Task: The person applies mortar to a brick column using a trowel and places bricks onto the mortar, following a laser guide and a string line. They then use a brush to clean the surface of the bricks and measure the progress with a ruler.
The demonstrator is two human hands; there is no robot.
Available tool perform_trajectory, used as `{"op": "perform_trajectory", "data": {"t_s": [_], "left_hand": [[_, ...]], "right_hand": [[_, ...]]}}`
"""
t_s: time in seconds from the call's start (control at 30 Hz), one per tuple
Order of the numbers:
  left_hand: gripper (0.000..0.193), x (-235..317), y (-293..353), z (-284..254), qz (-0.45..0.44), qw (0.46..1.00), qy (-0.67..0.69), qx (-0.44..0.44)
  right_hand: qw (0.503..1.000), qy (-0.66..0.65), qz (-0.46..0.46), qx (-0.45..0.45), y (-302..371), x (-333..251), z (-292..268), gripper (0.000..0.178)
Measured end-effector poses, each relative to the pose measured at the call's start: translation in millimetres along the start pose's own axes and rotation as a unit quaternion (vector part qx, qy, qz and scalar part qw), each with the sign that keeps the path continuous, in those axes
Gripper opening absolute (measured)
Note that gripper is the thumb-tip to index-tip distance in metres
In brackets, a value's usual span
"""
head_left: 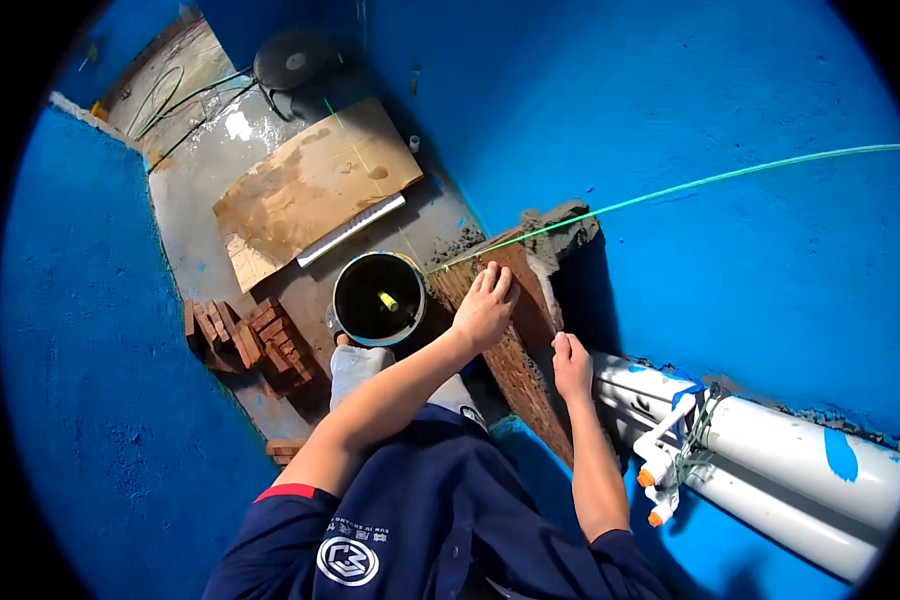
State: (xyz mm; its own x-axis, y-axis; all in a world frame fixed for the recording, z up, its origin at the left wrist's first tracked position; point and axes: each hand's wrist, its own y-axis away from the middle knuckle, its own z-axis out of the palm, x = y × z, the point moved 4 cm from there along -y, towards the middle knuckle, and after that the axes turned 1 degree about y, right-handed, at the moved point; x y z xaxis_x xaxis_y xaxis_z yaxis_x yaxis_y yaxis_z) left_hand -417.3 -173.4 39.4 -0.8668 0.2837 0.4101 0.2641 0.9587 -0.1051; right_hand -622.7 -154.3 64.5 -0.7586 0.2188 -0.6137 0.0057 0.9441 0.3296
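Observation:
A low brick wall [531,372] stands in front of me, its reddish-brown brickwork running from beside the bucket toward the white pipes. My left hand [484,310] lies on its upper part, fingers stretched out and slightly apart. At the wall's right edge, my right hand [572,366] is closed, thumb on top; what it grips, if anything, is hidden. Grey mortar [562,228] is heaped at the far end against the blue wall. Just left of my left hand is a round bucket [416,276] with a dark inside and a yellow-green handle-like piece [388,301] in it.
Stacked red bricks [278,345] lie at the left. Beyond the bucket is a stained cardboard sheet [310,190], with a dark round fan-like object [295,62] farther back. White pipes [805,450] run along the right wall. A green line [730,178] crosses the blue wall.

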Motion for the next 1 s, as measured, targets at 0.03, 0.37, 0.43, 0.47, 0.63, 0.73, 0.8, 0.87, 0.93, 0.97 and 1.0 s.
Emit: {"op": "perform_trajectory", "data": {"t_s": [0.03, 0.37, 0.43, 0.47, 0.63, 0.73, 0.8, 0.87, 0.93, 0.97, 1.0], "left_hand": [[0.063, -1.0, -2.0, 1.7, -0.003, 1.000, -0.012, 0.004], [0.060, 0.1, 0.8, 3.7, -0.016, 1.000, -0.004, 0.024], [0.055, 0.9, -1.4, 1.6, -0.015, 0.999, 0.005, 0.036], [0.055, 0.4, -1.3, 1.6, -0.018, 0.999, 0.005, 0.036], [0.054, -0.1, -0.6, -0.4, -0.020, 0.999, 0.012, 0.028], [0.054, -2.4, -2.0, -4.2, -0.018, 0.999, 0.014, 0.032], [0.054, -2.8, -1.4, -4.7, -0.003, 1.000, -0.013, -0.004], [0.054, -9.1, 1.5, -13.3, 0.018, 0.999, 0.025, 0.007], [0.052, -23.4, 16.8, -23.9, 0.075, 0.994, 0.075, 0.028], [0.051, -29.6, 23.3, -32.5, 0.089, 0.989, 0.117, 0.014], [0.050, -42.0, 35.1, -42.0, 0.099, 0.983, 0.153, -0.002]], "right_hand": [[1.000, 0.002, -0.005, -0.004, -2.0, -0.1, 2.1, 0.035], [1.000, 0.025, -0.017, 0.006, 4.2, -5.5, 6.6, 0.036], [0.999, 0.042, -0.030, 0.016, 0.6, 2.5, 8.5, 0.036], [1.000, 0.028, 0.001, 0.000, 1.5, -2.7, 7.6, 0.036], [0.999, 0.034, -0.010, 0.009, -1.7, -1.5, 12.0, 0.038], [0.999, -0.024, 0.040, -0.018, 2.2, -3.5, 10.5, 0.037], [0.993, -0.104, 0.053, -0.013, 11.1, -11.8, 11.2, 0.035], [0.979, -0.164, 0.118, -0.015, 27.5, -14.7, 6.6, 0.033], [0.966, -0.201, 0.163, -0.005, 54.4, -37.6, 1.6, 0.035], [0.957, -0.226, 0.181, -0.003, 72.0, -44.2, -4.0, 0.036], [0.947, -0.254, 0.196, -0.006, 88.9, -53.2, -5.6, 0.038]]}}
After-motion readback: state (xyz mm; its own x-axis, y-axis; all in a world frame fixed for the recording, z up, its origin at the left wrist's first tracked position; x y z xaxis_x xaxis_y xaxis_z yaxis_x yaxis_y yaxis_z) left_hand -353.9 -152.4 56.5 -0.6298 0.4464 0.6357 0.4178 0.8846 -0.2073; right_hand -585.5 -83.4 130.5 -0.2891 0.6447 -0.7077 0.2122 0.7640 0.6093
